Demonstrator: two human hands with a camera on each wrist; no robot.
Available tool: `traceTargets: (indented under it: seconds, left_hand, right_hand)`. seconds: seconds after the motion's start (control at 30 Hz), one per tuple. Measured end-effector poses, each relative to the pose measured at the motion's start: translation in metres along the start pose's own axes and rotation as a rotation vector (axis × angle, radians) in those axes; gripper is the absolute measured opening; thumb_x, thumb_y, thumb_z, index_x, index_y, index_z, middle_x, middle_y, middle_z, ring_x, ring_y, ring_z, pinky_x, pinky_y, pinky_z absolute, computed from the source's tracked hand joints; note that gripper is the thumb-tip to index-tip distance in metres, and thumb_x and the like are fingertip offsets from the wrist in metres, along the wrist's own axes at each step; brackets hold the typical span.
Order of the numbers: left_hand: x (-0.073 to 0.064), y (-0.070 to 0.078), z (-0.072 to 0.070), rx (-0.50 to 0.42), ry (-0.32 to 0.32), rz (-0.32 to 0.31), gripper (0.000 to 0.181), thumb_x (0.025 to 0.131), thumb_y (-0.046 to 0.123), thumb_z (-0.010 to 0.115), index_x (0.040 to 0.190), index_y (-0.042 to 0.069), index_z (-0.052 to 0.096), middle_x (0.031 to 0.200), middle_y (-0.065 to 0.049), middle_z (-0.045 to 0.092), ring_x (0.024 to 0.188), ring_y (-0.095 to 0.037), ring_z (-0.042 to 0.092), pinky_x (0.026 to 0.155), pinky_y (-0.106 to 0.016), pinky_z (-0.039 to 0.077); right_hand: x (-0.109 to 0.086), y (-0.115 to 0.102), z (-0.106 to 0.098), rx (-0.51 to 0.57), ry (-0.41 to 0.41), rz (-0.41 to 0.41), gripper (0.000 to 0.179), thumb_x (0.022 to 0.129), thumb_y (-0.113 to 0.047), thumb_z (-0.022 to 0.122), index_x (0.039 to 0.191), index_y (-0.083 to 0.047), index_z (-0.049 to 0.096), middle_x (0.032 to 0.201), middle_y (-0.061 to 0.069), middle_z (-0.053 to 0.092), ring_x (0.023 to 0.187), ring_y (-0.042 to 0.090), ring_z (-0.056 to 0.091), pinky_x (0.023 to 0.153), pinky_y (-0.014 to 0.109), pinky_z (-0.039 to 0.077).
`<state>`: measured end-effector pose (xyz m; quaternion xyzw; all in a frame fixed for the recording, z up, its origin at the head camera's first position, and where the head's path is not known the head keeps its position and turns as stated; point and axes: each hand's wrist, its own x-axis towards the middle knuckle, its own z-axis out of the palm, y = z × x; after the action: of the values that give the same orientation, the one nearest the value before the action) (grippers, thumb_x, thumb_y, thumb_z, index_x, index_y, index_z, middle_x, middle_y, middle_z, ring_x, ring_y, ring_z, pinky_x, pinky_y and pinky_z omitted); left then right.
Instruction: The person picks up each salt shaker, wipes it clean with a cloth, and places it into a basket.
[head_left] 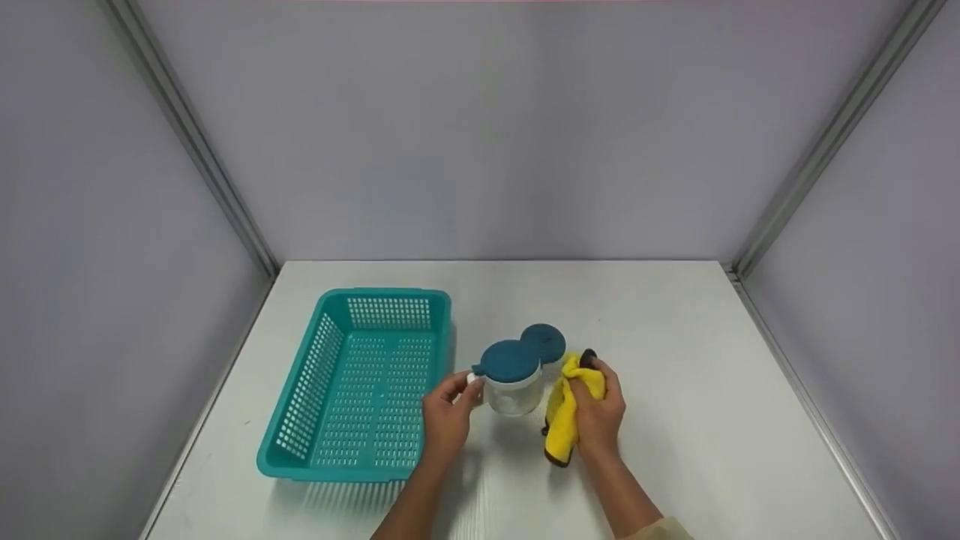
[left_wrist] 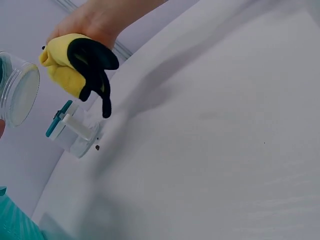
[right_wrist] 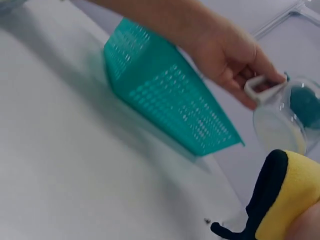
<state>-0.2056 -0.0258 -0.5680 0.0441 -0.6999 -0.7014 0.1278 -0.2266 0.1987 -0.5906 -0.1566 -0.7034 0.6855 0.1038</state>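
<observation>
My left hand [head_left: 450, 416] grips the white handle [right_wrist: 255, 90] of a clear jar [head_left: 516, 396] with a dark teal lid, held up off the table. Bunched in my right hand [head_left: 600, 412] is a yellow cloth [head_left: 562, 427] with black edging, just right of that jar and apart from it. Behind them a second clear jar [left_wrist: 77, 137], also with a teal lid and white handle, stands on the table. In the head view the held jar partly hides it, leaving mostly its lid [head_left: 543, 343] visible.
A teal slotted plastic basket [head_left: 296, 375] sits on the left of the white table [head_left: 675, 337]. Small dark specks [left_wrist: 97, 147] lie by the standing jar. Grey panels [head_left: 487, 135] enclose the back and both sides.
</observation>
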Motion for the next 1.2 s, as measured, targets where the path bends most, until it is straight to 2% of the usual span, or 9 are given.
traceTargets:
  seconds: [0.23, 0.43, 0.53, 0.63, 0.73, 1.0, 1.2]
  left_hand:
    - [0.002, 0.002, -0.013, 0.002, 0.046, 0.006, 0.017, 0.091, 0.016, 0.07, 0.106, 0.007, 0.073, 0.1, -0.008, 0.073, 0.089, -0.015, 0.069, 0.076, -0.027, 0.06]
    - [0.005, 0.002, -0.027, 0.072, 0.084, 0.011, 0.019, 0.09, 0.024, 0.073, 0.104, 0.011, 0.074, 0.097, -0.004, 0.073, 0.089, -0.015, 0.067, 0.076, -0.025, 0.059]
    - [0.006, 0.001, -0.035, 0.103, 0.096, 0.027, 0.021, 0.09, 0.029, 0.072, 0.103, 0.013, 0.074, 0.097, -0.002, 0.073, 0.089, -0.015, 0.066, 0.077, -0.025, 0.058]
    - [0.006, 0.007, -0.044, 0.116, 0.116, 0.022, 0.02, 0.091, 0.028, 0.072, 0.103, 0.012, 0.074, 0.097, -0.002, 0.073, 0.09, -0.015, 0.066, 0.078, -0.024, 0.057]
    - [0.006, 0.009, -0.057, 0.122, 0.126, 0.012, 0.021, 0.091, 0.029, 0.071, 0.103, 0.012, 0.074, 0.095, -0.003, 0.072, 0.088, -0.017, 0.065, 0.077, -0.024, 0.057]
    - [0.002, 0.004, -0.096, 0.191, 0.146, 0.008, 0.025, 0.091, 0.037, 0.07, 0.104, 0.015, 0.073, 0.094, -0.001, 0.071, 0.088, -0.019, 0.065, 0.078, -0.025, 0.055]
    - [0.003, 0.011, -0.12, 0.261, 0.164, 0.007, 0.025, 0.093, 0.036, 0.068, 0.106, 0.015, 0.072, 0.093, -0.001, 0.07, 0.088, -0.018, 0.062, 0.076, -0.025, 0.055]
  right_hand:
    - [0.017, 0.031, -0.016, -0.234, 0.042, -0.234, 0.045, 0.092, -0.019, 0.068, 0.134, -0.022, 0.054, 0.14, 0.001, 0.05, 0.116, 0.019, 0.052, 0.101, 0.041, 0.046]
    - [0.027, 0.057, -0.022, -0.559, -0.033, -0.405, 0.045, 0.091, -0.018, 0.07, 0.133, -0.022, 0.057, 0.139, 0.002, 0.046, 0.121, 0.022, 0.053, 0.104, 0.043, 0.049]
    - [0.031, 0.067, -0.025, -0.656, -0.064, -0.447, 0.046, 0.09, -0.019, 0.071, 0.134, -0.022, 0.057, 0.139, 0.004, 0.046, 0.122, 0.024, 0.054, 0.104, 0.043, 0.049]
    - [0.036, 0.072, -0.027, -0.697, -0.088, -0.456, 0.046, 0.09, -0.02, 0.071, 0.134, -0.022, 0.057, 0.138, 0.006, 0.046, 0.122, 0.025, 0.054, 0.105, 0.043, 0.048]
    - [0.037, 0.074, -0.028, -0.695, -0.102, -0.451, 0.046, 0.09, -0.021, 0.071, 0.134, -0.021, 0.058, 0.137, 0.006, 0.047, 0.121, 0.026, 0.054, 0.105, 0.044, 0.047]
    - [0.035, 0.076, -0.03, -0.67, -0.086, -0.445, 0.045, 0.09, -0.019, 0.07, 0.134, -0.022, 0.058, 0.136, 0.005, 0.048, 0.12, 0.025, 0.054, 0.105, 0.044, 0.048]
    - [0.036, 0.078, -0.03, -0.67, -0.082, -0.456, 0.046, 0.09, -0.02, 0.07, 0.134, -0.022, 0.058, 0.137, 0.004, 0.048, 0.121, 0.024, 0.054, 0.104, 0.043, 0.048]
